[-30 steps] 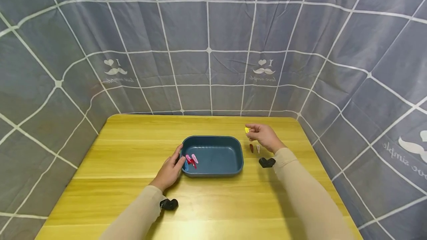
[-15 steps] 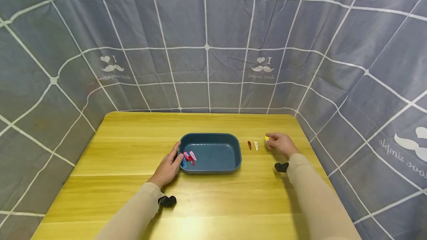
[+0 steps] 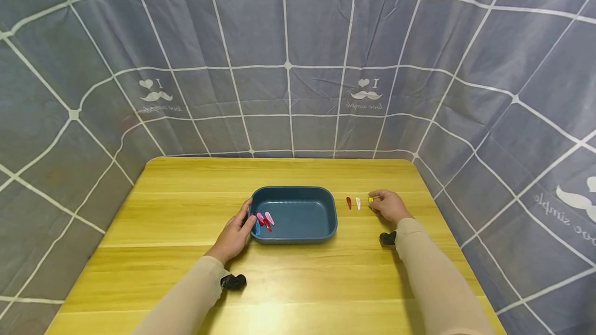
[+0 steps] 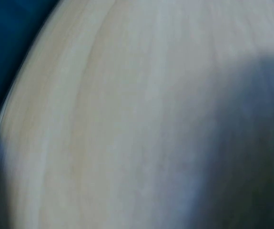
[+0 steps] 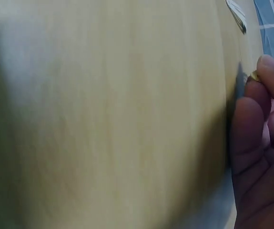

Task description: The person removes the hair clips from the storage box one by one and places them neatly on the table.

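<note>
A yellow hair clip (image 3: 370,199) is pinched between the thumb and fingers of my right hand (image 3: 391,207), low over the table to the right of a white hair clip (image 3: 358,203). Left of that lies a dark red hair clip (image 3: 348,203). The right wrist view catches the fingertips with a sliver of the yellow clip (image 5: 254,76). My left hand (image 3: 234,235) holds the left end of a dark blue plastic tub (image 3: 293,240), thumb over the rim. Inside the tub's left end lie a blue hair clip (image 3: 257,228) and several pink and red hair clips (image 3: 267,223).
The wood-grain table (image 3: 298,283) carries the tub at its middle. A grey checked curtain (image 3: 261,92) surrounds its back and sides. Black wrist-worn devices (image 3: 234,282) sit at both sleeves. The left wrist view holds mostly tabletop (image 4: 127,114) and the tub's edge.
My right hand has carried the yellow clip rightward past the white clip and down close to the table. My left hand keeps its hold on the tub.
</note>
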The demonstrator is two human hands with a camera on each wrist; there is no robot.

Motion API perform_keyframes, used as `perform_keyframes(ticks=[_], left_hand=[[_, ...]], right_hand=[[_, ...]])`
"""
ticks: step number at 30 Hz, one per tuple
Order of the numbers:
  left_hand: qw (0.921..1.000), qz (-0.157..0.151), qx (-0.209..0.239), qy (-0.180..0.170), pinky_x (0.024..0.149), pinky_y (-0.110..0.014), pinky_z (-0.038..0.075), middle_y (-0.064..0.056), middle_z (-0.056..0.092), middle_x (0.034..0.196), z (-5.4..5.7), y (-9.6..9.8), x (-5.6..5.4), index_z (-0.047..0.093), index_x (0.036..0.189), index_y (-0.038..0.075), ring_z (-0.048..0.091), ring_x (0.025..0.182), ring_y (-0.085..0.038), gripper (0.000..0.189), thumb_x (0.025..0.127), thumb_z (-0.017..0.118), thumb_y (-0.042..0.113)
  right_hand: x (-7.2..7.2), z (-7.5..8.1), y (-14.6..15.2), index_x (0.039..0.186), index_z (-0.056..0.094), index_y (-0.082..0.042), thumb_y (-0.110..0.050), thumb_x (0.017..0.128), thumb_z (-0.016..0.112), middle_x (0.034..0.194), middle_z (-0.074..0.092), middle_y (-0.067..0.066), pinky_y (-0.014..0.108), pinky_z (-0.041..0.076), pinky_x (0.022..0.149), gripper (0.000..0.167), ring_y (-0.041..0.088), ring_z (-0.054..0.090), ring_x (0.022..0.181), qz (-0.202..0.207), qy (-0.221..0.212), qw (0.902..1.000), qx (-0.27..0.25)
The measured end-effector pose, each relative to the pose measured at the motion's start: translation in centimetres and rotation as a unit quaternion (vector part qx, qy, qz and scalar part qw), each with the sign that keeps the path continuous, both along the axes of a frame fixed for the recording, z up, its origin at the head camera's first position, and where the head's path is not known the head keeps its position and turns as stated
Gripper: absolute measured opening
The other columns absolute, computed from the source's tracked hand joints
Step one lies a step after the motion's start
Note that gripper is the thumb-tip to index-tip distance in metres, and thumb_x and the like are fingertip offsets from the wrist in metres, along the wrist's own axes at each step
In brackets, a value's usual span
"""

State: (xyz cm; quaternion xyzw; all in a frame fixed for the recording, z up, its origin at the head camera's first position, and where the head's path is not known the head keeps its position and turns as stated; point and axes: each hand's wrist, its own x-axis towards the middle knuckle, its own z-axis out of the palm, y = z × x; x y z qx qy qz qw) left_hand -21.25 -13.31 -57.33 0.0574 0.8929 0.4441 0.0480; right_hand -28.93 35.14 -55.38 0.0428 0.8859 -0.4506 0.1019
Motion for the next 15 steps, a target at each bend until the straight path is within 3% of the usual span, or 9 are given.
perform_keyframes(ticks=[8,15], left_hand=[[1.0000,0.003,0.003,0.006,0.121,-0.071,0.031,-0.017,0.042,0.167,0.11,0.20,-0.05,0.022,0.169,0.036,0.042,0.149,-0.047,0.060,0.113,0.043,0.048],[1.0000,0.004,0.003,0.005,0.121,-0.070,0.031,-0.015,0.043,0.166,-0.27,0.28,-0.15,0.023,0.168,0.039,0.043,0.149,-0.045,0.061,0.112,0.044,0.050]], right_hand=[[-0.15,-0.12,0.08,0.137,0.069,-0.002,-0.018,0.101,0.070,0.120,0.074,0.015,0.048,0.053,0.101,0.039,0.029,0.066,0.110,0.017,0.016,0.9977,0.064],[-0.38,-0.78,0.36,0.137,0.069,-0.003,-0.018,0.101,0.070,0.124,0.074,0.017,0.054,0.048,0.110,0.039,0.035,0.064,0.119,0.015,0.005,0.9978,0.064]])
